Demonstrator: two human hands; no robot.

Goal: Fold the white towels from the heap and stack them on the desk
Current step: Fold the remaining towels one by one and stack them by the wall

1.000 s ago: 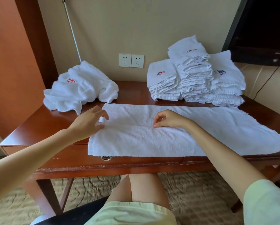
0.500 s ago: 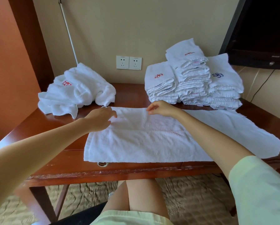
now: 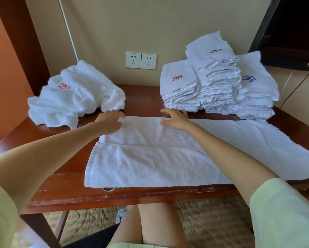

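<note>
Both hands sit at the far long edge of the long white terry towel, which lies spread lengthwise on the dark red wooden table, probably to square that edge for another lengthwise fold. The left hand bends its fingers over the far corner; whether they pinch it cannot be told. The right hand lies flatter, fingers spread across the edge, holding nothing. Both arms reach forward between the crumpled white towel heap and the folded white towel stacks.
</note>
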